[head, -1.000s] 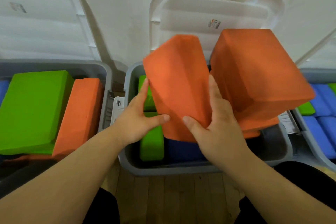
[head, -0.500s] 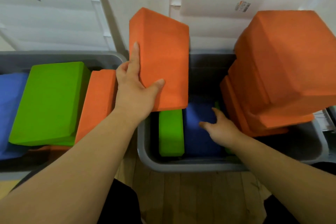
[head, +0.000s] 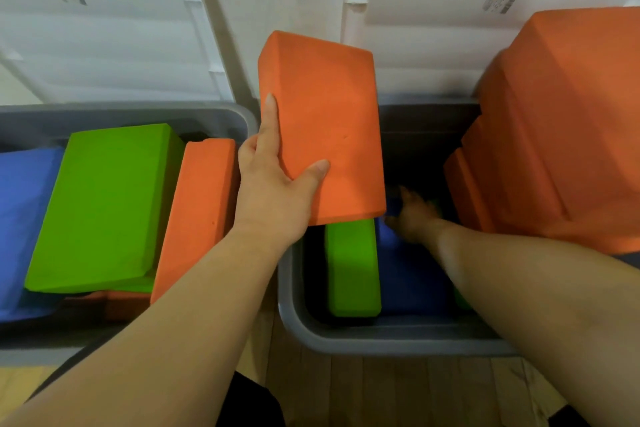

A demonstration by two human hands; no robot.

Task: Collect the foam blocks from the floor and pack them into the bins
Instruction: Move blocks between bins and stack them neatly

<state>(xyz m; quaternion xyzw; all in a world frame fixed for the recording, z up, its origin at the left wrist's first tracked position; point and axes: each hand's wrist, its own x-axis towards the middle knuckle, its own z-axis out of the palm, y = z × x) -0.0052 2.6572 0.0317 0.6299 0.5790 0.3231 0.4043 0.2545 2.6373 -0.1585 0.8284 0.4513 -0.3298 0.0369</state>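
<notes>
My left hand (head: 273,194) grips an orange foam block (head: 325,125) and holds it upright above the gap between two grey bins. My right hand (head: 414,215) reaches down inside the middle bin (head: 301,322). It is blurred and rests on a blue block (head: 412,274); whether it grips the block is unclear. A green block (head: 351,270) stands on edge beside that blue block. A tilted stack of orange blocks (head: 561,135) fills the bin's right side. The left bin (head: 221,114) holds a blue block (head: 20,218), a green block (head: 104,204) and an orange block (head: 197,215).
Two white bin lids (head: 114,45) lean open against the wall behind the bins. Wooden floor (head: 398,392) shows in front of the middle bin, between my dark-clothed knees.
My right hand let go of the orange block and went down into the middle bin onto the blue block. My left hand kept the orange block and carried it left.
</notes>
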